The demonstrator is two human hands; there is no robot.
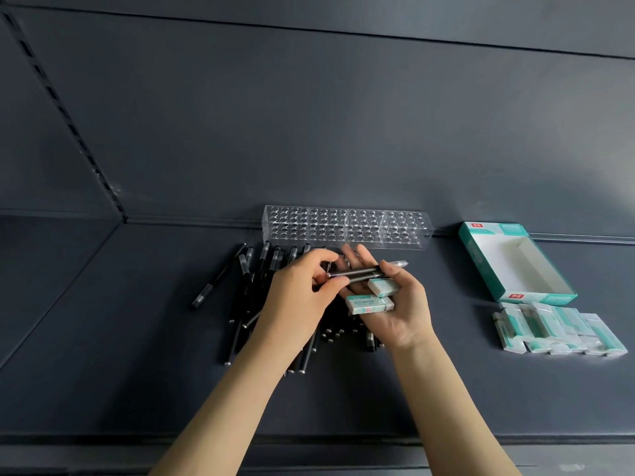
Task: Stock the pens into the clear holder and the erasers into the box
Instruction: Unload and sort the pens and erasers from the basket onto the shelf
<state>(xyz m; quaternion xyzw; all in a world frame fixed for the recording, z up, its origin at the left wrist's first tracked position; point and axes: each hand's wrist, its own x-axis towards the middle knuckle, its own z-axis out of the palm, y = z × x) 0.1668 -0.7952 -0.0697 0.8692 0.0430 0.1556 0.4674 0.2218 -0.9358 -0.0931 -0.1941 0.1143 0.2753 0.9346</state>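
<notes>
**Mixed handful being sorted above the pen pile**

A held pen (364,270) is pinched at its left end by the thumb and forefinger of the left hand (299,293). The right hand (402,314) is turned palm up with its fingers loosely cupped. Its thumb is laid over the pen's shaft, and two erasers (369,304) are cradled in the palm just nearer than the pen. Whether a second pen lies alongside cannot be told.

The pen's long axis runs left to right, nearly level and slightly farther at the right. Its pale silvery end points right, past the right thumb.

The step in hand is judged to be the separating of pen from erasers, with stocking barely begun. No pens are seen in the clear holder (347,231) at the far edge of the shelf (137,321), and the box (522,266) far to the right appears unfilled.

Next, the pen would need to be drawn free, turned upright and lowered into one hole of the holder. The erasers would need to be carried right to the box.

The pen pile (247,286) lies below the hands, and the eraser pile (560,331) just near of the box.
</notes>
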